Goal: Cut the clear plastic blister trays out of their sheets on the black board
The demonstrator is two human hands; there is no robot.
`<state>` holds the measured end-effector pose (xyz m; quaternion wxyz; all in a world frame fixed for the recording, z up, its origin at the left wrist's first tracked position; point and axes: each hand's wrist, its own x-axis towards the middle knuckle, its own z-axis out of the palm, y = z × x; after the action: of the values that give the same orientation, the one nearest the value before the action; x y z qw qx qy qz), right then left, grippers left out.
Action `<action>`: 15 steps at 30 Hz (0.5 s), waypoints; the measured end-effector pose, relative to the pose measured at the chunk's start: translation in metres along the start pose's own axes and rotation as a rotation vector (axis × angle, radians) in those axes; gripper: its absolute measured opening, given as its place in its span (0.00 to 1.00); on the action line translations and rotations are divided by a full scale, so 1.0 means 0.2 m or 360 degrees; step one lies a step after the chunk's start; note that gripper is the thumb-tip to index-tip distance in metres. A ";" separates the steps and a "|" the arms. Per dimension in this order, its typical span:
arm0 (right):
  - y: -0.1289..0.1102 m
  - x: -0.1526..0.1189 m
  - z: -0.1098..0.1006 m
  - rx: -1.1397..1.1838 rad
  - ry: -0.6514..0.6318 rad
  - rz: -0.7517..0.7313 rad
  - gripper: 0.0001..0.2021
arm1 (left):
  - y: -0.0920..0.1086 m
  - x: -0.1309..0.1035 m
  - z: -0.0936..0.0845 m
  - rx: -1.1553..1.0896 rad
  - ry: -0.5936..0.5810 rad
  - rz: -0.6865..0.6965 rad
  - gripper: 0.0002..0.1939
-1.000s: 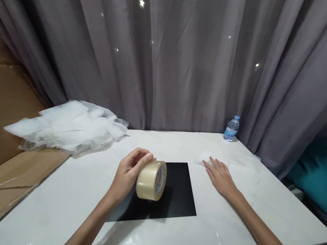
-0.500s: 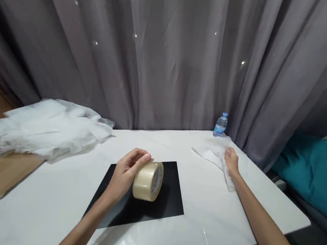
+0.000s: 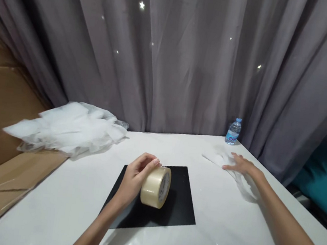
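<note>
the tape roll (image 3: 156, 186) stands on edge on the black sheet (image 3: 180, 209) mid-table, left hand (image 3: 135, 177) pinching it. right hand (image 3: 242, 166), fingers spread, rests on the clear bag (image 3: 242, 180) near the far right corner. no tape looks pulled out yet.

Both forearms were bare to the frame edge; no sleeves, gloves, watch or rings seen. Left hand (image 3: 134, 178): slim fingers, nails short and unpainted, pale tips. Right hand (image 3: 242, 165): motion-blurred, nail detail not resolvable.
</note>
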<state>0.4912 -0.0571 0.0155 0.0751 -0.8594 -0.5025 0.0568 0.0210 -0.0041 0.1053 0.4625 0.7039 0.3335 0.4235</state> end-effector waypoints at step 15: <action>-1.13 0.32 -0.34 -0.0007 0.0640 -0.0856 0.20 | -0.02 -0.05 -0.04 -0.0022 0.0061 -0.0057 0.17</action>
<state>0.3408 0.1025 0.1222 0.1833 -0.6902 -0.6865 -0.1367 0.0081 -0.0092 0.1012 0.4684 0.6864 0.3519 0.4309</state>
